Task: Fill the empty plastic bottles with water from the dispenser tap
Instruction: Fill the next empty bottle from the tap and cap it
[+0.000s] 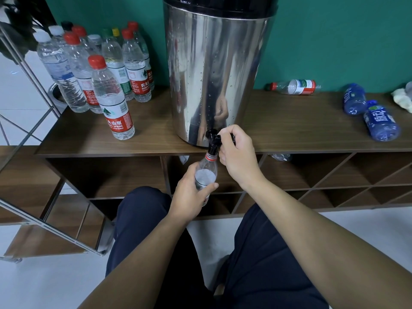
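Note:
A steel water dispenser (pixel 214 74) stands on the wooden shelf top (pixel 301 130), its black tap (pixel 213 141) jutting over the front edge. My left hand (pixel 191 197) grips a clear plastic bottle (pixel 206 172) with its open neck right under the spout; water fills it up to the shoulder. My right hand (pixel 237 152) is curled round the tap's lever. A capped full bottle with a red label (pixel 112 101) stands alone to the left of the dispenser.
Several capped bottles (pixel 93 63) stand clustered at the back left. On the right lie a red-labelled bottle (pixel 294 86) and two blue bottles (pixel 367 112), beside a crumpled cloth (pixel 401 99). Open cubbies run below the top. My knees are close to the shelf.

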`<act>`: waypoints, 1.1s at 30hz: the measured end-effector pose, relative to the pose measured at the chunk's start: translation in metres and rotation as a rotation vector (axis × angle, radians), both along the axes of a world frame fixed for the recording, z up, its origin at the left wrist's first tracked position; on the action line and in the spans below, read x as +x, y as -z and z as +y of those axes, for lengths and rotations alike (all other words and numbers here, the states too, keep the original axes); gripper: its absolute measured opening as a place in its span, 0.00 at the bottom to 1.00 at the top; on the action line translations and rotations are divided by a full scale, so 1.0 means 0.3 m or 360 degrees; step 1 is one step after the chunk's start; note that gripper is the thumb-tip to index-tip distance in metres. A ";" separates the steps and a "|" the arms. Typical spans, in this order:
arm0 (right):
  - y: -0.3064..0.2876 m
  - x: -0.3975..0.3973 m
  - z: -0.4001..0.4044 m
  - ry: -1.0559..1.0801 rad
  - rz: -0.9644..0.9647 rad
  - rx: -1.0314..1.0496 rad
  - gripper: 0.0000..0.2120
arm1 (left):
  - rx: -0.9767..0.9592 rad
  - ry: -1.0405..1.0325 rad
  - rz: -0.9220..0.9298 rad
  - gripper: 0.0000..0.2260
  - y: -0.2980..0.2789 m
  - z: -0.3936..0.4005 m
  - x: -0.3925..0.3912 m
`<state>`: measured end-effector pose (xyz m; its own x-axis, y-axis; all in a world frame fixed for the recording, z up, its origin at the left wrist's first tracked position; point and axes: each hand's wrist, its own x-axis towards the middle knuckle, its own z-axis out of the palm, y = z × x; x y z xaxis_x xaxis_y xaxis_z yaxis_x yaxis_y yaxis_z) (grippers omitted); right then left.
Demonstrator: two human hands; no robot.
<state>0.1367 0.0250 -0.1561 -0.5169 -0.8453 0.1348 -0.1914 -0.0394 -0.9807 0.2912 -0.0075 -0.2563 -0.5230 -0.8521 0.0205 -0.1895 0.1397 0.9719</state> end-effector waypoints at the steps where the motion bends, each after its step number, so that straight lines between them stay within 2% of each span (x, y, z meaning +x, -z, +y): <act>1: 0.001 0.000 -0.001 0.0000 -0.0003 0.0001 0.11 | -0.0004 0.0002 -0.0008 0.26 0.003 -0.001 0.000; 6: 0.004 -0.001 -0.003 -0.0004 -0.0046 -0.0004 0.12 | -0.0047 0.0007 -0.0071 0.29 0.027 -0.014 0.001; 33: 0.000 0.001 0.002 -0.0005 -0.0013 0.0009 0.11 | -0.0032 0.0002 -0.0092 0.30 0.033 -0.016 -0.001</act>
<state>0.1370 0.0256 -0.1559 -0.5156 -0.8476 0.1256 -0.1831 -0.0343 -0.9825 0.2908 -0.0122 -0.2661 -0.5246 -0.8513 0.0070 -0.2454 0.1591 0.9563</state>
